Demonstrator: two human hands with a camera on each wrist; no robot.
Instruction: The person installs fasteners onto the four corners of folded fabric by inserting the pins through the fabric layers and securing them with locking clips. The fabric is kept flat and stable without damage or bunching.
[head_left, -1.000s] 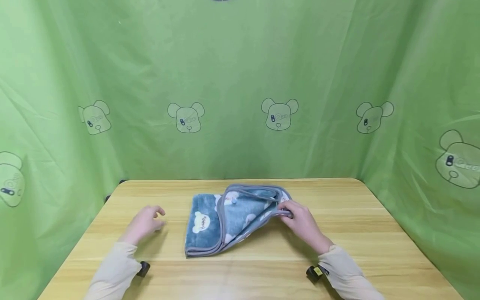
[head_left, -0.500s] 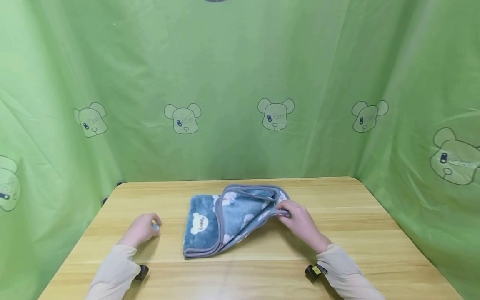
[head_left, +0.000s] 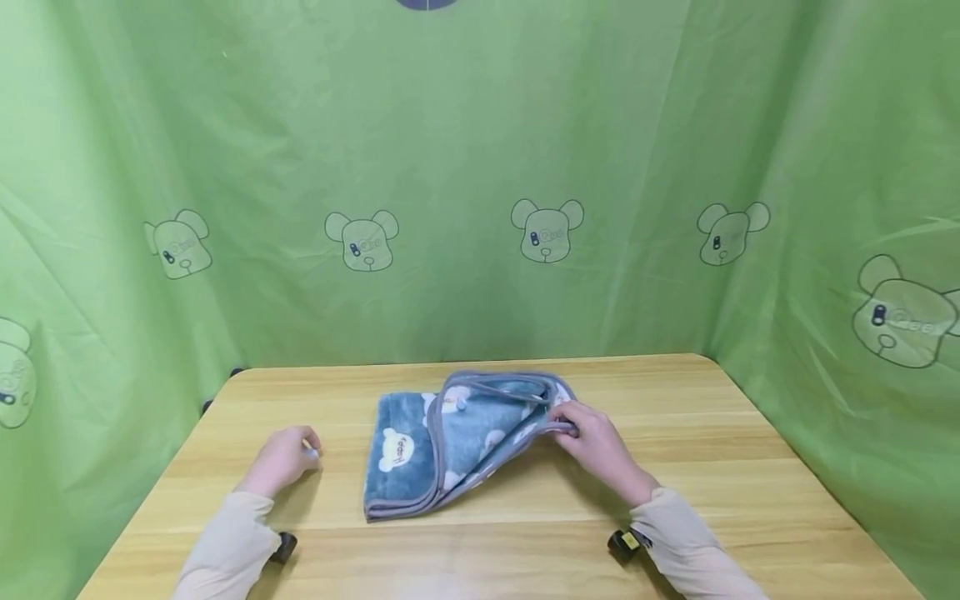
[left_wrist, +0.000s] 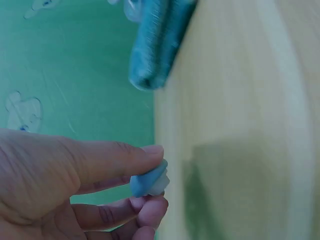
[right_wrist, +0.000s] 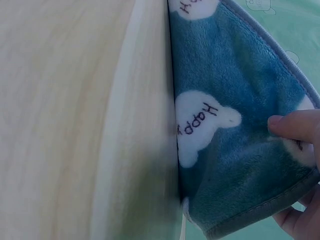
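Observation:
A folded blue plush blanket (head_left: 405,487) with grey edging and white bear heads lies on the table. My right hand (head_left: 596,442) grips its right corner and holds it lifted, so the layers part there. In the right wrist view, the thumb (right_wrist: 290,125) presses on the plush and the other fingers are mostly behind the blanket. Left of the blanket, apart from it, my left hand (head_left: 281,458) pinches a small light-blue and white piece (left_wrist: 150,181) above the table. Its exact kind is unclear. A tiny blue spot (head_left: 461,405) shows on the blanket's upper layer.
The wooden table (head_left: 465,558) has rounded far corners. Green curtains (head_left: 450,300) printed with bear heads hang behind it and at both sides. A black wrist camera (head_left: 283,547) sits by the left sleeve, another black camera (head_left: 622,546) by the right sleeve.
My left hand's fingers have drawn in, and the light-blue piece now shows between them. The right hand keeps its grip on the blanket corner. The head view has shifted slightly.

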